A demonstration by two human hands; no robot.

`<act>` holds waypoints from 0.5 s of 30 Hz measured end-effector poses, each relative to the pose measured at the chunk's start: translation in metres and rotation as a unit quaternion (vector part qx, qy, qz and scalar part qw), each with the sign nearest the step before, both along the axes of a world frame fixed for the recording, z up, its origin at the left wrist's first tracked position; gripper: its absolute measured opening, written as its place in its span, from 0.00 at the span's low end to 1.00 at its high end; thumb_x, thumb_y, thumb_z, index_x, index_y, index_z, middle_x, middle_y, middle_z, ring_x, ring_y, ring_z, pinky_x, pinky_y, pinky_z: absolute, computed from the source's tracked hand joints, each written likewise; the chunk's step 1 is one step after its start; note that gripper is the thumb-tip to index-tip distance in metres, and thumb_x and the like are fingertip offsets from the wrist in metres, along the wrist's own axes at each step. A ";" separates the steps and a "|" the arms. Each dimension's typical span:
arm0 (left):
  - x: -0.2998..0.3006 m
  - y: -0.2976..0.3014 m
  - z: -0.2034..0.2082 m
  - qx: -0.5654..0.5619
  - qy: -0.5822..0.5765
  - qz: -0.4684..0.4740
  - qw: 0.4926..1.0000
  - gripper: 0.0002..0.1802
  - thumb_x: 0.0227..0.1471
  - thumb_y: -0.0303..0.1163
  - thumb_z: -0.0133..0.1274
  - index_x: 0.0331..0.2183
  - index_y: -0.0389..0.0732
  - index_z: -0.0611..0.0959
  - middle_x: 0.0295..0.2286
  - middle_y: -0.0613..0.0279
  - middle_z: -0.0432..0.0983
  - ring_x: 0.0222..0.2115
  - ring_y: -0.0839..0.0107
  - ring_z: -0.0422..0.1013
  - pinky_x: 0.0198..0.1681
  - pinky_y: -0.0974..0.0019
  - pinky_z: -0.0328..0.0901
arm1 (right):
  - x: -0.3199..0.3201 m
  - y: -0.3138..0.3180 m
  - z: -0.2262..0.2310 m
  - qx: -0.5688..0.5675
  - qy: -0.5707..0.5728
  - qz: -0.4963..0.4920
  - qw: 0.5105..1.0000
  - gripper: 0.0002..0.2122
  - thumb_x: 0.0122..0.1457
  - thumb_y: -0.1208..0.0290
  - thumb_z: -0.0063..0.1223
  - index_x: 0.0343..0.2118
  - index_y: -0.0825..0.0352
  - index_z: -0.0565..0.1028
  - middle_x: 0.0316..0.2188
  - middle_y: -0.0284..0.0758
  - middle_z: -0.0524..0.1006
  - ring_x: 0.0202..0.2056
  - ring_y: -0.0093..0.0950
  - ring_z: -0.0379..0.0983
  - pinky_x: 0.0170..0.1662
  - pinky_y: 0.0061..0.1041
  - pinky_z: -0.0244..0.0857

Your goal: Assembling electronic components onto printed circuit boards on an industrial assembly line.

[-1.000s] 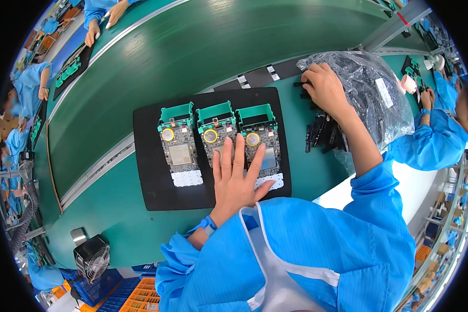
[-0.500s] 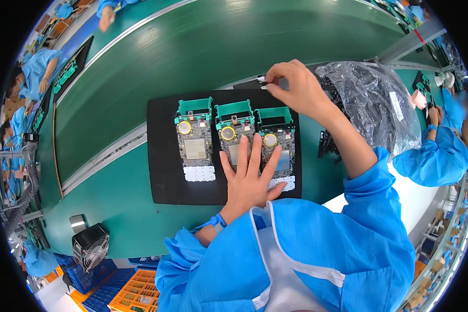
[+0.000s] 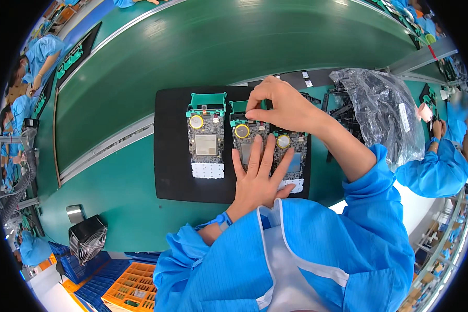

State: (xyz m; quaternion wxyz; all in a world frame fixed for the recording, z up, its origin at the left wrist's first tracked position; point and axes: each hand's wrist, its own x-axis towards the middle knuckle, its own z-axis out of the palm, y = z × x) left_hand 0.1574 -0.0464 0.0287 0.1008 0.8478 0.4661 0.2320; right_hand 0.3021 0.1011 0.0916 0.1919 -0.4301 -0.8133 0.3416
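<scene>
Three circuit boards with green plastic frames at their far ends lie side by side on a black mat [image 3: 171, 182]. The left board [image 3: 206, 145] is in full view, with a round coin cell, a square metal shield and a white pad at its near end. Across the middle board [image 3: 247, 150] and the right board [image 3: 295, 162], my left hand [image 3: 257, 179] lies flat with fingers spread. My right hand [image 3: 281, 106] pinches over the middle board's green frame [image 3: 237, 107], thumb and forefinger together. Whatever sits between those fingertips is hidden. The hand also covers the right board's frame.
Beyond the mat, a dark strip [image 3: 320, 78] carries small white labels [image 3: 307, 79]. Clear plastic bagging [image 3: 382, 114] with black parts [image 3: 343, 112] lies right. A fan [image 3: 88, 239] stands at the near left, above orange crates [image 3: 132, 286]. A co-worker's blue sleeve [image 3: 426, 166] is at right.
My right hand has moved from the label strip down and left to the middle board's frame. My left hand stays spread on the boards. The whole view has shifted slightly.
</scene>
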 end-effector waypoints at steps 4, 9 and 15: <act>0.000 -0.001 0.000 -0.005 -0.005 -0.004 1.000 0.44 0.44 0.56 0.60 0.61 0.59 0.67 0.64 0.49 0.50 0.66 0.49 0.44 0.59 0.24 0.35 | 0.001 -0.003 0.000 -0.029 0.052 -0.005 0.998 0.06 0.52 0.69 0.63 0.28 0.65 0.79 0.28 0.32 0.78 0.40 0.33 0.68 0.46 0.33 0.62; 0.000 -0.002 -0.001 -0.009 -0.004 -0.001 1.000 0.44 0.43 0.56 0.60 0.61 0.59 0.67 0.64 0.49 0.50 0.66 0.49 0.44 0.59 0.24 0.35 | 0.001 0.000 -0.002 0.021 0.006 0.021 1.000 0.08 0.53 0.67 0.62 0.27 0.66 0.78 0.28 0.33 0.77 0.38 0.30 0.69 0.44 0.30 0.62; 0.001 -0.001 0.004 -0.015 -0.004 -0.005 1.000 0.44 0.42 0.56 0.61 0.61 0.59 0.68 0.64 0.49 0.51 0.66 0.50 0.46 0.60 0.26 0.35 | 0.008 0.020 -0.004 -0.139 0.038 0.053 0.988 0.11 0.52 0.64 0.64 0.27 0.68 0.78 0.25 0.32 0.77 0.31 0.26 0.72 0.39 0.28 0.64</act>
